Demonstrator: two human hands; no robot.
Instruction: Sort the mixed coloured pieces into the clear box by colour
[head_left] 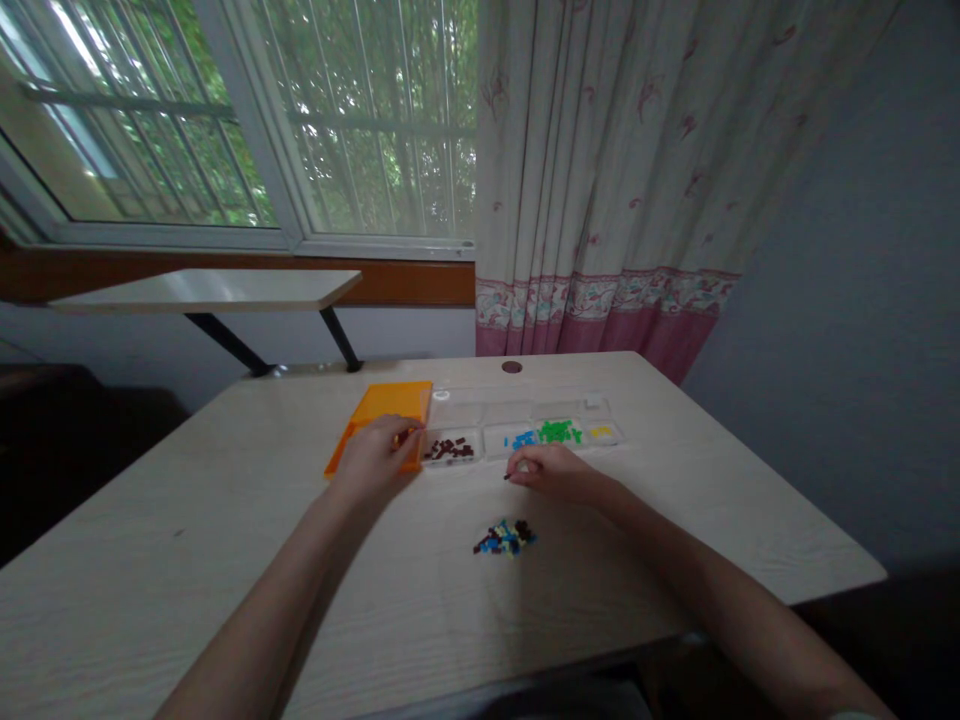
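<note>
Right hand (555, 472) rests knuckles-up on the table (225, 560), fingers curled, thumb and forefinger pinched on a small dark piece (507, 476) that pokes out toward my left. It sits just in front of the clear sorting tray (480, 410), whose long axis runs left to right across my view.

Left hand (375, 460) lies on the near end of the orange lid (394, 403), fingers curled. I cannot tell whether it grips anything.

Front compartments, left to right: brown pieces (450, 449), blue pieces (523, 438), green pieces (559, 432), yellow pieces (601, 431).

The brown compartment lies ahead and to the left of the pinched piece, just beside the left fingertips. The pile of mixed pieces (504, 537) lies on bare tabletop nearer to me than both hands, between the forearms; the right hand is the closer one.
</note>
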